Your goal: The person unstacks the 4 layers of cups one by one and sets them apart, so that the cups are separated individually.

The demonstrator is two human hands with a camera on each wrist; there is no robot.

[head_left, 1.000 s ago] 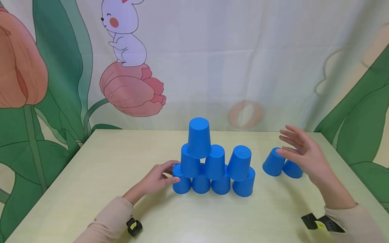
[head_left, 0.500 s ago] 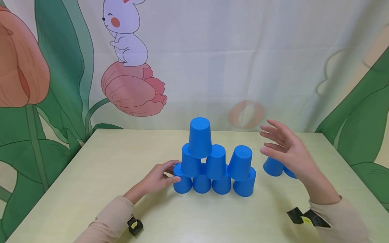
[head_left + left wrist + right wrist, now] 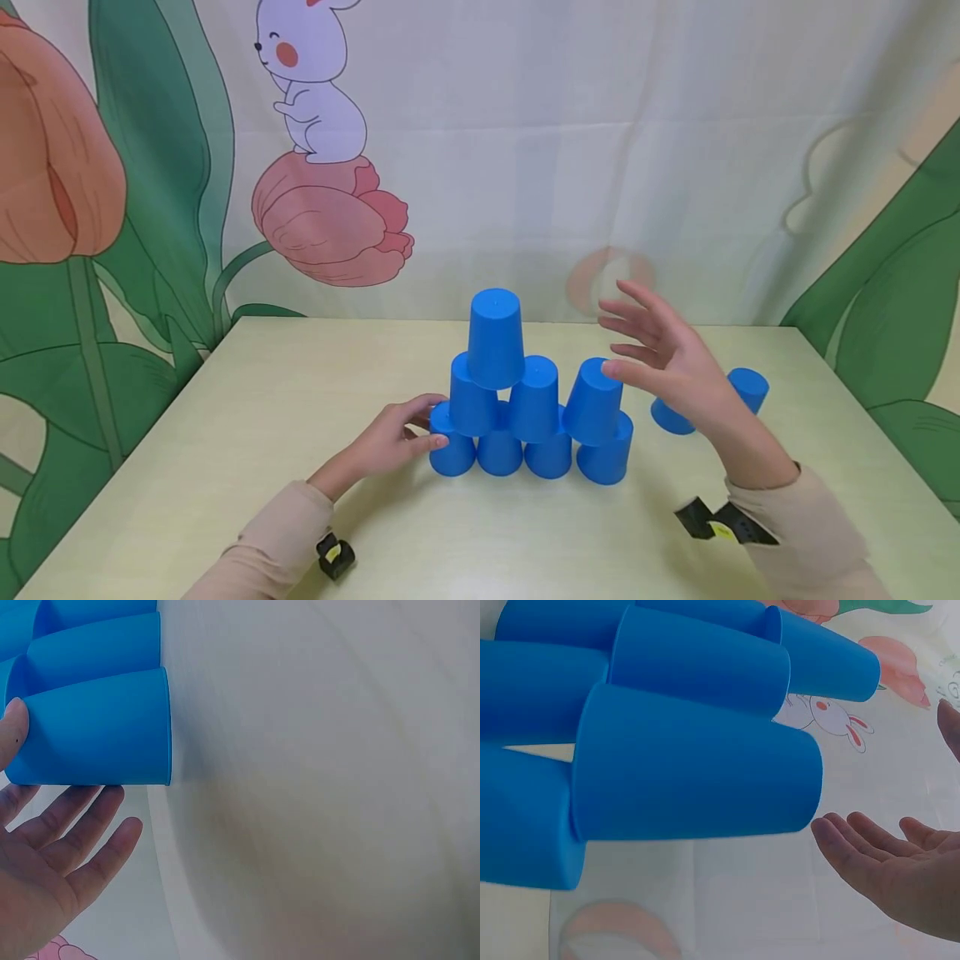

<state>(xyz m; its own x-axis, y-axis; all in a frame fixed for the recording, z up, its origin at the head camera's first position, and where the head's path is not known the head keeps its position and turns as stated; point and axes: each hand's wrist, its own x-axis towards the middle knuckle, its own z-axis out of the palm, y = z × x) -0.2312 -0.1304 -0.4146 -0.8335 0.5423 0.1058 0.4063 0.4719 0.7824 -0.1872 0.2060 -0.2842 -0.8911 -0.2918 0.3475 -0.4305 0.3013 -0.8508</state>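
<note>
Blue upside-down cups form a stack on the table. Several make the bottom row, three sit above, and one top cup [image 3: 496,337] rests over the left pair. My left hand [image 3: 390,437] holds the bottom-left cup [image 3: 94,731] lightly, thumb on its front and fingers at its far side. The right cup of the middle row [image 3: 697,765] leans a little in the head view. Beside its upper end is my right hand [image 3: 667,358], fingers spread and holding nothing. In the right wrist view, its fingertips [image 3: 829,829] are close to that cup; whether they touch, I cannot tell.
Right of the stack, two more blue cups, a nearer one [image 3: 672,417] and a farther one [image 3: 748,387], are partly hidden behind my right hand and forearm. The pale table [image 3: 300,375] ends at a printed curtain [image 3: 480,167] with a rabbit and flowers.
My right hand has moved left, from over the two separate cups to the stack's right side. The left hand stays at the bottom-left cup, and the stack looks the same.
</note>
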